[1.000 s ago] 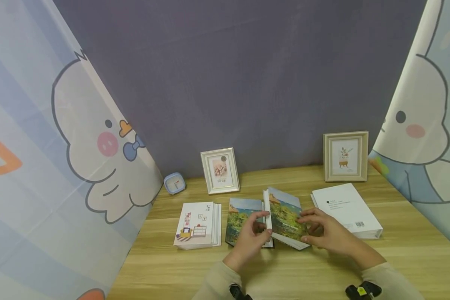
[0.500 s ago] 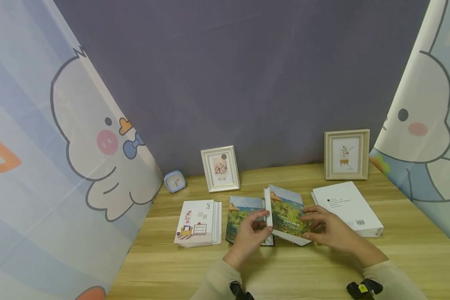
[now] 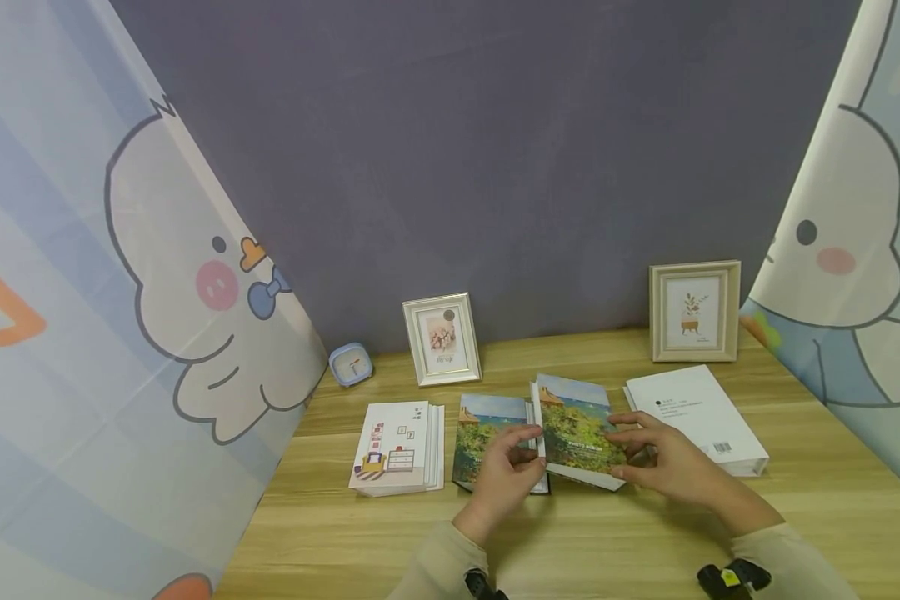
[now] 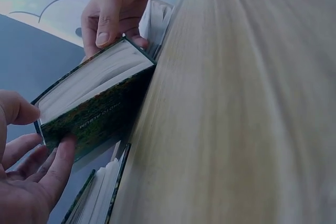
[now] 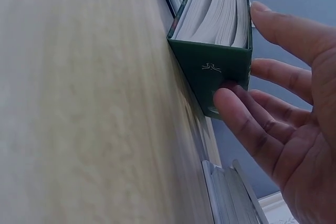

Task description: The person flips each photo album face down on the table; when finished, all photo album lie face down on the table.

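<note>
A photo album [image 3: 579, 425] with a painted garden-and-sea cover is tilted, its left side raised over a similar album [image 3: 474, 417] on the table. My left hand [image 3: 501, 475] pinches its left, page-edge side; in the left wrist view the thumb is at the edge and fingers lie against the cover of the held album [image 4: 100, 95]. My right hand [image 3: 663, 457] holds the opposite side. In the right wrist view its thumb is on the cover edge and a finger touches the green spine [image 5: 207, 69]. Part of the lower album is hidden behind my left hand.
A white album with a furniture drawing [image 3: 390, 450] lies at left, a white book with a barcode [image 3: 693, 417] at right. Behind stand a white picture frame [image 3: 442, 340], a beige picture frame [image 3: 695, 312] and a small blue clock [image 3: 350, 365]. Curtains surround the wooden table [image 3: 585, 542].
The held album has turned slightly, its lower right corner shifting a little right and up. Both hands keep their hold and move slightly right with it.
</note>
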{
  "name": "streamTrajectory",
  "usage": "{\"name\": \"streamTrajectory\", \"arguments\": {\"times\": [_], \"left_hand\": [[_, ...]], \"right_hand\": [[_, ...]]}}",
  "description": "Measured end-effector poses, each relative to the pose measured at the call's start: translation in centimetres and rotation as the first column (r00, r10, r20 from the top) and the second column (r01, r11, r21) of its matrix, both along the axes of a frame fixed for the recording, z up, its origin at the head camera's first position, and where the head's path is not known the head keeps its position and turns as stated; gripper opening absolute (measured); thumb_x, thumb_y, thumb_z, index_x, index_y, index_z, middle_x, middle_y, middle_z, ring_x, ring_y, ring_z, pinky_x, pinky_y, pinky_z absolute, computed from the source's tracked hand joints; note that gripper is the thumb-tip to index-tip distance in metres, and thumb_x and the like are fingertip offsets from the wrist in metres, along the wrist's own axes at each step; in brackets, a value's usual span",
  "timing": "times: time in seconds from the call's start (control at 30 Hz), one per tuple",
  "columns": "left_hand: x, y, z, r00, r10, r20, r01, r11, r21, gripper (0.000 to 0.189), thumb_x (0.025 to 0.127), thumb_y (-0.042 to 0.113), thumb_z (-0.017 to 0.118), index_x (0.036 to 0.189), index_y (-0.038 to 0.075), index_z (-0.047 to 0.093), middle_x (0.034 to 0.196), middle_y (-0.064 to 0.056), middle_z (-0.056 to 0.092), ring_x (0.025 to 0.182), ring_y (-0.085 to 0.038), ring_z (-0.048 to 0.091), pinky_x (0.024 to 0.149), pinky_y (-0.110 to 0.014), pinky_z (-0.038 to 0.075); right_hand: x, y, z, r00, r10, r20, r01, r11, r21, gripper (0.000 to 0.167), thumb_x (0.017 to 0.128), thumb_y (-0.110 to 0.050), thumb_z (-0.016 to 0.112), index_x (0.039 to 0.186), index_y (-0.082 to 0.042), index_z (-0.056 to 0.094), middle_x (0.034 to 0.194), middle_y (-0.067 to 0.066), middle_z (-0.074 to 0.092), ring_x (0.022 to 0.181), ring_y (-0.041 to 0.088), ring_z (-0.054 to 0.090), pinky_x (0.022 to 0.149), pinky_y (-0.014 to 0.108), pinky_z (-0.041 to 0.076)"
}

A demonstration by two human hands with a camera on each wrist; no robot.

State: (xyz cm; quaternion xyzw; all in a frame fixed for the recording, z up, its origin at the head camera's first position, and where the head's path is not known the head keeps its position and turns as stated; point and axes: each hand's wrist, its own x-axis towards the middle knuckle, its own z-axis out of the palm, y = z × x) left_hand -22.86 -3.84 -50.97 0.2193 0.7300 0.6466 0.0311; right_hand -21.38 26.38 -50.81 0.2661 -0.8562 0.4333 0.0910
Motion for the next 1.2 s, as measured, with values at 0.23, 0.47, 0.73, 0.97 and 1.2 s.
{"name": "streamTrajectory", "arguments": {"times": [0.23, 0.47, 0.73, 0.97, 1.2], "left_hand": [[0.0, 0.1, -0.5, 1.000, -0.012, -0.018, 0.012, 1.000, -0.015, 0.046, 0.097, 0.004, 0.068, 0.142, 0.010, 0.062, 0.133, -0.011, 0.059, 0.096, -0.017, 0.069, 0.075, -0.021, 0.057], [0.1, 0.4, -0.6, 1.000, -0.024, 0.009, 0.024, 1.000, -0.006, 0.049, 0.098, 0.004, 0.066, 0.146, 0.011, 0.059, 0.140, -0.011, 0.055, 0.101, -0.019, 0.068, 0.078, -0.022, 0.056], [0.1, 0.9, -0.7, 0.995, -0.024, 0.097, 0.026, 1.000, -0.013, 0.056, 0.099, 0.018, 0.074, 0.152, 0.016, 0.055, 0.148, -0.002, 0.047, 0.110, -0.016, 0.066, 0.087, -0.027, 0.059], [-0.2, 1.4, -0.9, 0.996, 0.000, 0.087, 0.005, 0.998, -0.062, 0.059, 0.097, 0.016, 0.077, 0.151, 0.017, 0.054, 0.157, -0.002, 0.039, 0.109, -0.013, 0.064, 0.089, -0.025, 0.057], [-0.5, 1.7, -1.0, 0.993, 0.012, 0.115, 0.004, 0.990, -0.141, 0.065, 0.094, 0.012, 0.079, 0.153, 0.016, 0.052, 0.165, -0.012, 0.031, 0.104, -0.009, 0.064, 0.078, -0.025, 0.060]], "right_hand": [[0.0, 0.1, 0.1, 1.000, 0.018, 0.007, -0.018, 1.000, -0.001, 0.054, 0.088, -0.025, 0.088, 0.131, 0.002, 0.071, 0.148, 0.022, 0.051, 0.082, 0.010, 0.067, 0.068, 0.029, 0.060], [0.1, 0.3, 0.4, 1.000, -0.002, 0.015, 0.001, 1.000, 0.022, 0.055, 0.086, -0.027, 0.089, 0.131, 0.000, 0.072, 0.148, 0.023, 0.051, 0.085, 0.011, 0.068, 0.068, 0.030, 0.061], [0.0, 0.8, 0.6, 1.000, -0.010, 0.029, 0.009, 0.999, 0.035, 0.057, 0.084, -0.030, 0.091, 0.129, 0.000, 0.072, 0.149, 0.025, 0.049, 0.090, 0.012, 0.070, 0.071, 0.033, 0.063], [-0.1, 1.2, 0.5, 0.998, -0.045, 0.051, 0.044, 0.999, 0.031, 0.056, 0.082, -0.028, 0.092, 0.128, -0.001, 0.073, 0.151, 0.023, 0.048, 0.091, 0.008, 0.069, 0.072, 0.032, 0.063], [0.0, 1.5, 0.8, 0.998, -0.034, 0.053, 0.032, 0.999, 0.024, 0.056, 0.084, -0.024, 0.091, 0.130, 0.001, 0.072, 0.147, 0.028, 0.049, 0.090, 0.011, 0.069, 0.071, 0.030, 0.062]]}}
